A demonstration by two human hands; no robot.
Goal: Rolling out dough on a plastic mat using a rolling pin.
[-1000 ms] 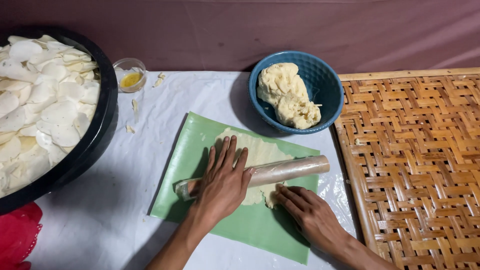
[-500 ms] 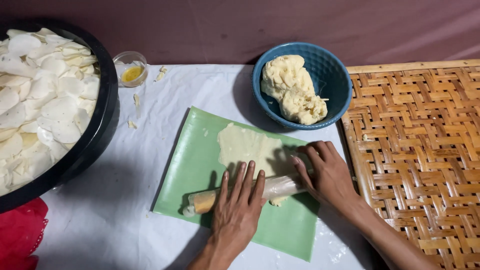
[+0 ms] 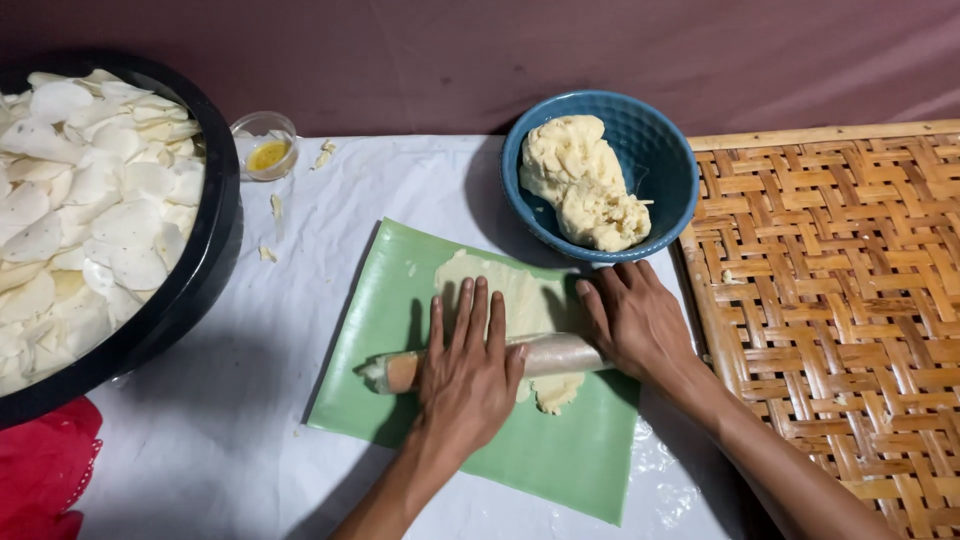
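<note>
Now the left hand (image 3: 468,372) lies flat, fingers spread, on the rolling pin (image 3: 490,362), and the right hand (image 3: 635,318) presses open-palmed on its far end. The pin rests across the flattened dough (image 3: 500,295) on the green sheet (image 3: 560,455) (beside the blue bowl (image 3: 665,150)). Since the earlier frames, the pin has rolled back and the dough has spread wider.

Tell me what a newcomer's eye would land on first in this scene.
At centre, the left hand and right hand press flat on a plastic-wrapped rolling pin, which lies across a thin sheet of pale dough on a green sheet. Just behind, a blue bowl holds a lump of dough. At far left, a big black basin brims with white chips; a woven bamboo tray fills the right.
</note>
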